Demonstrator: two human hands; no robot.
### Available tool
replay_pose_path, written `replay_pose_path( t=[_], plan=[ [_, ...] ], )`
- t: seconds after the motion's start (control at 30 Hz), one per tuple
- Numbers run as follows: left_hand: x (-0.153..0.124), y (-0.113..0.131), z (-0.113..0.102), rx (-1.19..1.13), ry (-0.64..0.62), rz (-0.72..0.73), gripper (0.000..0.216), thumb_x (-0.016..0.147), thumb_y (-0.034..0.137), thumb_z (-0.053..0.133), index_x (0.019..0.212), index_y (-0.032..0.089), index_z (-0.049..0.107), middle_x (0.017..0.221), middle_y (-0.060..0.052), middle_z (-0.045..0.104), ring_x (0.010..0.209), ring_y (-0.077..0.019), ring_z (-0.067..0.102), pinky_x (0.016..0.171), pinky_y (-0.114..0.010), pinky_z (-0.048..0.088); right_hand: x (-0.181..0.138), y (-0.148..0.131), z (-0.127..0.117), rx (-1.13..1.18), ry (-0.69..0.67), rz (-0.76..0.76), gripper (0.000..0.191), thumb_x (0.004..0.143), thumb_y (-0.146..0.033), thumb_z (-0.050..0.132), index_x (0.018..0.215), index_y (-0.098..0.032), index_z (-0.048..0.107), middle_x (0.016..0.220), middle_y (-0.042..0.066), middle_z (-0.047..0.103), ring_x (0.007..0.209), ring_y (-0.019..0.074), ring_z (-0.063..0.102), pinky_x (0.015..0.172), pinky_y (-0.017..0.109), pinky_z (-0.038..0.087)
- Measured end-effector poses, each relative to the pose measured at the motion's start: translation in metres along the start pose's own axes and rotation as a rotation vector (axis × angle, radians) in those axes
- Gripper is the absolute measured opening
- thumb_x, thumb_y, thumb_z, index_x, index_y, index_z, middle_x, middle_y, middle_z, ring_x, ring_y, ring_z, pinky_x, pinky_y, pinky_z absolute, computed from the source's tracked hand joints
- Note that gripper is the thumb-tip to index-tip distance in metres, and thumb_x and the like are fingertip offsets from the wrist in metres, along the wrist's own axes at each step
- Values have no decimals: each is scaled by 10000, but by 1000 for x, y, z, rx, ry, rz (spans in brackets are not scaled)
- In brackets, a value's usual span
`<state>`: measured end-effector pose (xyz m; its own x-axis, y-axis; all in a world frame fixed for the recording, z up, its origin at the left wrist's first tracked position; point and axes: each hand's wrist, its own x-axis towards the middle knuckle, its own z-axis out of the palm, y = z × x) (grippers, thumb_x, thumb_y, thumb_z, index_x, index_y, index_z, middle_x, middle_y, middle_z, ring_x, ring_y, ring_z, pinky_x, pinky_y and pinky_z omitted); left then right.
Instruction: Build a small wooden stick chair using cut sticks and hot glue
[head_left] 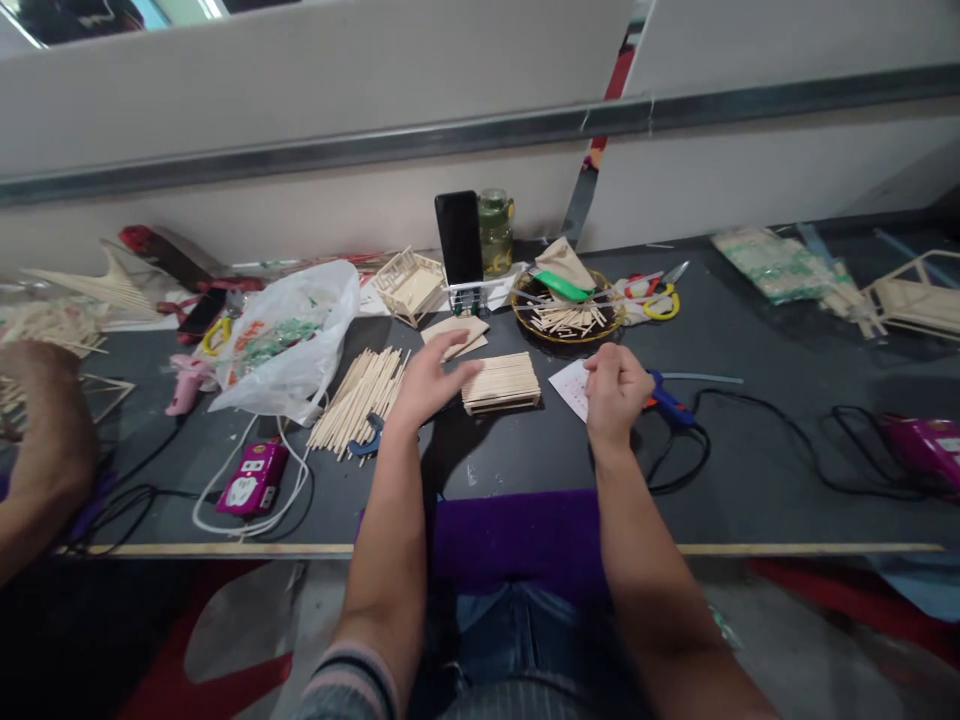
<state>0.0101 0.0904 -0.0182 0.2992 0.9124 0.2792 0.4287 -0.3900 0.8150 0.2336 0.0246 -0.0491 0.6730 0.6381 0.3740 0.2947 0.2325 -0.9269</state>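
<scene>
A small slatted platform of light wooden sticks sits on the dark table in front of me. My left hand is at its left end, fingers apart, with the thumb close to the top edge; whether it touches is unclear. To the right, my right hand is curled closed above a white paper with small print. Whatever its fingers may hold is hidden. Just beyond that hand lies a blue glue gun, partly covered. Loose wooden sticks are heaped left of my left hand, a dark blue tool among them.
Behind stand a phone, a green jar, a basket of short sticks and yellow-handled scissors. Left are a plastic bag, a purple power box with cables, and another person's arm.
</scene>
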Motion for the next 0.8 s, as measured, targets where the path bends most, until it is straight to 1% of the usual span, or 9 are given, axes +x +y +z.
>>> replay_pose_path(
  t=[0.07, 0.13, 0.2, 0.3, 0.4, 0.5, 0.6, 0.67, 0.8],
  plan=[
    [5, 8, 7, 184, -266, 52, 672, 759, 451, 719, 1351, 186, 541, 1422, -138, 552, 1316, -294, 501, 1093, -413, 377, 1, -1, -1, 18, 24, -7, 435, 946, -485, 476, 626, -199, 550, 424, -78, 390, 404, 94, 395, 469, 232, 331],
    [10, 13, 17, 331, -448, 83, 837, 722, 457, 745, 1441, 163, 436, 1490, -170, 466, 1382, -331, 420, 1110, -437, 355, 2, 0, -2, 44, 25, -6, 422, 940, -472, 493, 630, -193, 558, 424, -81, 400, 405, 90, 394, 475, 227, 334],
    [15, 14, 28, 448, -554, 110, 924, 674, 447, 777, 1463, 151, 396, 1472, -185, 472, 1374, -356, 418, 1095, -444, 365, 3, 1, -2, 65, 4, 1, 404, 937, -453, 505, 637, -189, 562, 430, -81, 415, 407, 86, 393, 474, 222, 332],
    [20, 12, 43, 558, -608, 130, 927, 645, 396, 794, 1452, 165, 401, 1416, -178, 512, 1322, -368, 461, 1066, -454, 376, 2, 2, 0, 89, -31, 16, 393, 939, -436, 503, 641, -186, 561, 437, -83, 419, 402, 80, 382, 463, 215, 326],
    [20, 10, 48, 587, -571, 109, 855, 670, 300, 759, 1441, 172, 413, 1345, -179, 555, 1263, -377, 505, 1035, -485, 392, 1, 2, 1, 86, -60, 32, 392, 939, -442, 498, 650, -184, 563, 446, -82, 422, 405, 77, 384, 456, 210, 324],
    [18, 9, 42, 449, -496, 123, 848, 675, 245, 732, 1453, 181, 400, 1344, -172, 554, 1257, -368, 508, 1040, -486, 402, 0, 0, 0, 79, -59, 42, 391, 940, -449, 493, 672, -178, 581, 463, -78, 429, 419, 78, 396, 459, 207, 327],
    [15, 6, 31, 166, -352, 154, 920, 674, 244, 745, 1496, 210, 334, 1486, -157, 433, 1369, -346, 407, 1137, -468, 322, 1, -1, -1, 117, -44, 63, 353, 927, -440, 520, 717, -170, 608, 514, -66, 469, 436, 74, 401, 459, 206, 328],
    [13, 3, 26, -68, -255, 115, 963, 668, 250, 770, 1511, 238, 303, 1531, -149, 378, 1401, -335, 374, 1161, -469, 293, 2, -2, 0, 137, -48, 91, 303, 900, -435, 560, 765, -169, 619, 574, -53, 520, 451, 73, 409, 457, 206, 331],
    [7, -4, 24, -608, -64, -22, 962, 610, 222, 835, 1461, 270, 389, 1430, -135, 515, 1316, -318, 495, 1064, -439, 432, 4, 0, 4, 123, -80, 124, 246, 826, -410, 629, 905, -178, 630, 735, -14, 611, 529, 91, 479, 491, 214, 379]
  ],
)
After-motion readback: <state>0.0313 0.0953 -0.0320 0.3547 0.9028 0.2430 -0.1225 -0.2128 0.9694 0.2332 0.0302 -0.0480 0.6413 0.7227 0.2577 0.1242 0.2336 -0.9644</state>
